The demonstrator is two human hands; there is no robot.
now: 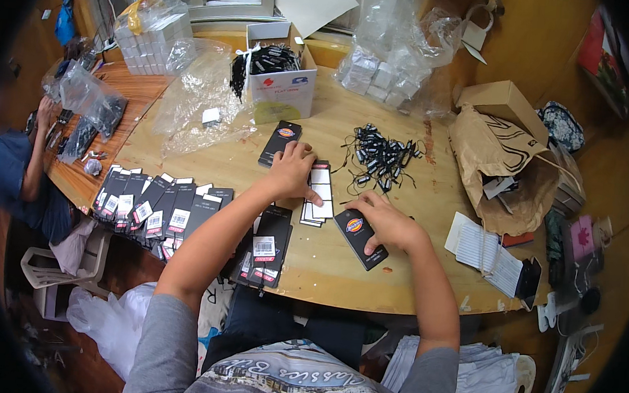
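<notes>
My right hand [385,221] grips a black hang tag [360,244] with a round coloured logo, its thumb across the lower part of the face. The tag lies tilted at the table's near side. My left hand [293,172] rests with fingers spread, its thumb on a small stack of white label cards [321,177]. Just beyond its fingertips lies another black hang tag [277,145] with the same kind of logo. Past my right hand is a loose heap of black tag strings [382,156] with small plastic ends.
Rows of black tags with barcode stickers [156,223] line the left edge, and more tags [264,248] lie under my left forearm. At the back stand a box of black strings [285,94] and bagged white packets [383,75]. A paper bag [499,172] is right; a person [21,171] sits left.
</notes>
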